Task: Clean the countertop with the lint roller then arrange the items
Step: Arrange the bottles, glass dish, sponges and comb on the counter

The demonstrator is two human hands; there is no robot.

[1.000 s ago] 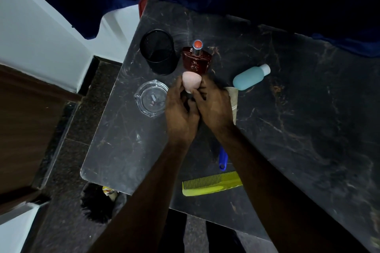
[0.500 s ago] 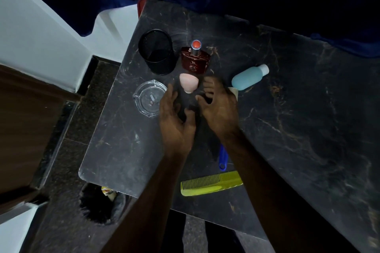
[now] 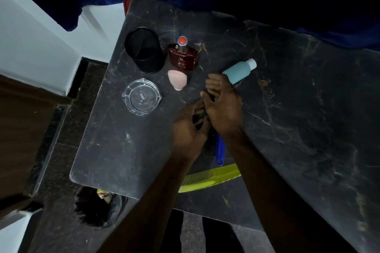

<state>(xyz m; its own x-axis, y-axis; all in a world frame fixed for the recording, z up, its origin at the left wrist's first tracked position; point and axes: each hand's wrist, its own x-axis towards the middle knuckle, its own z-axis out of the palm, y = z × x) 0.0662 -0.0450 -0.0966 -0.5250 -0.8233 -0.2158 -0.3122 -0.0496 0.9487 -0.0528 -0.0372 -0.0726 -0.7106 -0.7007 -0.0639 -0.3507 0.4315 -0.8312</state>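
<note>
The lint roller lies on the dark marble countertop [image 3: 298,109]; only its blue handle [image 3: 219,150] shows, below my right wrist, and its head is hidden. My right hand [image 3: 223,104] lies over that head, fingertips almost at the teal bottle [image 3: 239,71]. My left hand [image 3: 189,129] is beside it with its fingers bent toward something dark between the two hands. What either hand grips is hidden. A pink makeup sponge [image 3: 177,80] stands free in front of the red perfume bottle [image 3: 183,57].
A black cup [image 3: 144,49] and a glass ashtray [image 3: 141,96] stand near the counter's left edge. A yellow-green comb [image 3: 209,178] lies at the near edge. On the floor below that corner is a black bin [image 3: 92,209]. A dark blue cloth hangs behind the counter.
Both hands let go of the pink sponge, which now stands alone. They drew back and moved right, over the lint roller's head.
</note>
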